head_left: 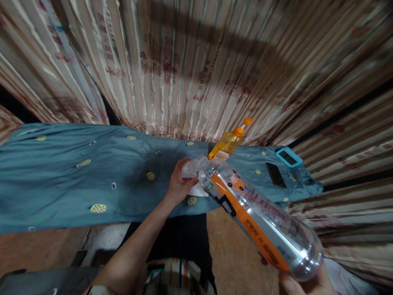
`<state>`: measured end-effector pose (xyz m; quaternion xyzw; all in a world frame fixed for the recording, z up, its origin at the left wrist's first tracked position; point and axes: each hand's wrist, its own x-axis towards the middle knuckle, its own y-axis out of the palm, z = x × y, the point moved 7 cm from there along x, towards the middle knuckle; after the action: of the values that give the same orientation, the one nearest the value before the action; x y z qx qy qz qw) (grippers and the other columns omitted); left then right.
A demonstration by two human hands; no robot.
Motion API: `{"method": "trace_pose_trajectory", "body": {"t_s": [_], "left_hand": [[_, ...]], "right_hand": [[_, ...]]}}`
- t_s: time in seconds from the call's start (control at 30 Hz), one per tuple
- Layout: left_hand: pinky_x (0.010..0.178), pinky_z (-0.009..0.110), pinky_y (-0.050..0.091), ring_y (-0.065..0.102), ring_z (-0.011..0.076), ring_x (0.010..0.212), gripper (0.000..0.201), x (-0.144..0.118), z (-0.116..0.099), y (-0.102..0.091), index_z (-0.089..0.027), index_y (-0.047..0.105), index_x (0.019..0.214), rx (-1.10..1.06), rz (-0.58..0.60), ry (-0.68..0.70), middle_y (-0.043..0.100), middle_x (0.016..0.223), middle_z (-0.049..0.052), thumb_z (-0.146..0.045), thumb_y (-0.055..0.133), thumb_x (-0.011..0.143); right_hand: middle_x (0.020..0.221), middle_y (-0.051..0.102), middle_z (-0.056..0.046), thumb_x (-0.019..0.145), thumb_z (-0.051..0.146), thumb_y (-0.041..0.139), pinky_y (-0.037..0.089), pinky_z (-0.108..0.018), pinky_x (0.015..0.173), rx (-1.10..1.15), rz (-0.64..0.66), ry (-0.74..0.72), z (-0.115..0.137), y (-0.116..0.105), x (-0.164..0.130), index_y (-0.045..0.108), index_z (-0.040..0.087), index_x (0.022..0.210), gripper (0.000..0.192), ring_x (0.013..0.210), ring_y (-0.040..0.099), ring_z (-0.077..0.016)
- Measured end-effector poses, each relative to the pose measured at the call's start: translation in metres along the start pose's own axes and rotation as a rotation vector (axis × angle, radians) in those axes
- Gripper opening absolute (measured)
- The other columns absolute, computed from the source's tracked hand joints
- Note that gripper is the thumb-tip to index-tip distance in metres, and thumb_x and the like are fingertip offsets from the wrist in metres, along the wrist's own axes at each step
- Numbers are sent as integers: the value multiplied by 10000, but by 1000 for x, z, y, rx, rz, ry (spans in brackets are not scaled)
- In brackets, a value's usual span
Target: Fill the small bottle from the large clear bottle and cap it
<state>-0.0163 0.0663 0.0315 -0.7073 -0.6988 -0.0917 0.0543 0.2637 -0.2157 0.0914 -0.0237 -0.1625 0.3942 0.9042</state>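
Observation:
My right hand (310,283) grips the base of a large clear plastic bottle (260,221) with an orange and silver label. The bottle is tilted, its neck pointing left and its base raised toward me. Closed around a small clear plastic container (190,167) is my left hand (179,182). The big bottle's mouth meets or overlaps that container; whether they touch, I cannot tell. No liquid can be made out in the big bottle. Just behind them, a bottle of yellow liquid (227,143) with an orange pump top stands on the cloth.
A teal cloth (61,172) with yellow pineapple prints covers the narrow table. To the right lie a dark phone (276,175) and a light blue digital clock (289,157). A white paper (199,191) is partly hidden by my left hand. Pleated curtains (172,73) hang behind.

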Motion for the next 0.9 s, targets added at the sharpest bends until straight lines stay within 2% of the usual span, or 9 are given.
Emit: {"method": "trace_pose_trajectory", "body": {"t_s": [0.13,0.2,0.3,0.4,0.6,0.7,0.77,0.9], "left_hand": [[1008,417,589,736,272,1095,640,1,3,0,-237,649,1233,-12,-3,-1,751,1205,59,-317,951,674],[1001,407,588,735,265,1085,641,1,2,1,-233,649,1233,-20,-5,3,754,1200,57,-310,949,673],[992,398,593,739,257,1068,649,1,2,1,-234,650,1232,-19,-8,-6,759,1187,51,-312,960,668],[996,403,594,741,260,1072,656,1,0,0,-235,652,1228,-16,-12,-10,764,1196,54,-315,969,659],[983,401,606,748,259,1062,656,1,-1,0,-226,651,1237,-6,-11,-8,766,1186,57,-328,970,672],[986,392,601,744,255,1069,653,1,1,0,-234,647,1238,-15,-7,4,759,1188,53,-314,962,671],[988,391,596,740,253,1068,657,1,3,0,-237,646,1242,-15,-7,5,756,1195,54,-315,959,670],[990,399,596,741,255,1065,658,0,3,1,-241,643,1254,3,0,-5,761,1208,56,-317,951,678]], "right_hand": [[1443,751,-177,734,479,1005,631,-419,933,47,-46,89,13,9,-5,661,192,1528,911,1279,740,-385],[1458,739,-178,752,514,988,623,-420,944,62,-60,121,16,11,-7,656,186,1528,906,1272,741,-377],[1512,703,-191,740,528,991,621,-484,973,14,-64,106,14,10,-9,648,203,1538,928,1289,731,-420],[1466,727,-191,721,522,1003,630,-539,968,-33,-61,78,10,8,-10,635,219,1562,967,1243,750,-452],[1424,740,-155,713,501,1009,614,-436,948,46,-91,148,14,10,-8,689,213,1476,876,1221,751,-380],[1380,757,-145,632,440,1063,597,-412,954,88,-100,148,20,15,-8,705,209,1447,919,1199,750,-360],[1393,755,-159,651,450,1057,604,-424,938,88,-89,148,20,18,-9,677,209,1498,959,1205,746,-368],[1483,714,-213,680,507,1030,635,-435,808,76,-42,96,14,18,-6,590,209,1616,1077,1215,742,-417]]}}
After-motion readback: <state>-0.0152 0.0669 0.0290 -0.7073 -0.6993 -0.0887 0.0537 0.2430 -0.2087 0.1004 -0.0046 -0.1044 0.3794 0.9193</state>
